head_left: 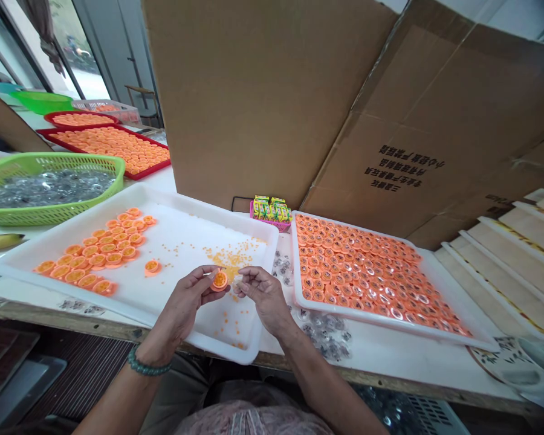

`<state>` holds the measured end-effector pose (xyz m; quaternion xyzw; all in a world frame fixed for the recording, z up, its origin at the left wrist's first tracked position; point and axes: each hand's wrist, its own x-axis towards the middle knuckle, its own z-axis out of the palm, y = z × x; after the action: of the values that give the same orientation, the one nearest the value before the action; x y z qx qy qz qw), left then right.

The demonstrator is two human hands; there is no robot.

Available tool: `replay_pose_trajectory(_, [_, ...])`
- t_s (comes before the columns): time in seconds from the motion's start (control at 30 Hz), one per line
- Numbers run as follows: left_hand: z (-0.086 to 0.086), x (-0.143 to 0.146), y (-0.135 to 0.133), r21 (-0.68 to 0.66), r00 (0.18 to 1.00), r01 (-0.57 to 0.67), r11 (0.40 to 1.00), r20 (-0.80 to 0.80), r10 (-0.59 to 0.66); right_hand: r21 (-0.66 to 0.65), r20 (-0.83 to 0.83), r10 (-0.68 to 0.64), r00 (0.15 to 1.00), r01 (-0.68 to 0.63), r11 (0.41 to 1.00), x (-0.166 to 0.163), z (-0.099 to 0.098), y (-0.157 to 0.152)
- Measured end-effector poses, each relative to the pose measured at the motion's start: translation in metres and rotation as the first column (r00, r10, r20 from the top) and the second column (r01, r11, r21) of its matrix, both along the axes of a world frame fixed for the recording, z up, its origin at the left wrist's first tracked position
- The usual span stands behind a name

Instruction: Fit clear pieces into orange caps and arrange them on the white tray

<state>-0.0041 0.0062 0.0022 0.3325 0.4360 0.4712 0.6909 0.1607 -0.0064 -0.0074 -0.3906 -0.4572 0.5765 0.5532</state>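
My left hand [198, 296] pinches a small round orange plastic case [220, 280] with yellow bits inside. Close beside it, my right hand [263, 296] holds a small clear plastic piece [238, 283], perhaps a clear cover, between thumb and fingers. Both hands are above the right part of a white tray [163, 308]. Loose yellow bits [229, 257] are scattered in that tray under and beyond the hands. One orange case [152, 267] lies alone in the tray, and a cluster of filled orange cases [97, 251] covers its left side.
To the right, a second white tray [476, 339] holds rows of covered orange pieces. Clear covers [326, 335] lie on the table between trays. A green basket [54, 211], banana [0, 241] and red tray [154, 170] stand left. Cardboard [272, 103] rises behind; a pink basket [276, 225] sits against it.
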Motion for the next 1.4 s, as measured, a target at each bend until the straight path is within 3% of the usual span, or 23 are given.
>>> replay_pose_trajectory(0.13, [0.001,0.001,0.0,-0.015,1.0,-0.02,1.0,-0.002,0.02,-0.014,0.042,-0.096,0.995,0.096,0.995,0.0,-0.002,0.0])
replay_pose_trajectory(0.43, [0.003,0.002,0.0,-0.009,1.0,-0.012,1.0,0.009,0.012,0.016,0.199,-0.08,0.977,0.079,0.997,0.0,0.0,0.008])
replay_pose_trajectory(0.7, [0.004,0.001,-0.003,0.04,0.999,0.037,0.998,0.019,-0.038,0.124,0.532,0.046,0.845,-0.131,0.984,-0.003,0.031,0.026])
replay_pose_trajectory(0.97, [0.007,0.003,-0.004,0.077,0.996,0.054,0.996,-0.068,-0.049,0.137,0.595,0.082,0.8,-0.202,0.97,-0.01,0.031,0.038])
replay_pose_trajectory(1.2, [0.003,0.002,-0.004,0.078,0.999,0.034,0.996,-0.021,-0.032,0.282,0.652,-0.096,0.753,-0.123,0.952,-0.009,0.032,0.015])
replay_pose_trajectory(1.4, [0.004,0.001,-0.004,0.102,0.999,0.041,0.994,-0.016,-0.039,0.524,0.7,-0.364,0.615,-0.095,0.847,-0.022,0.008,-0.009])
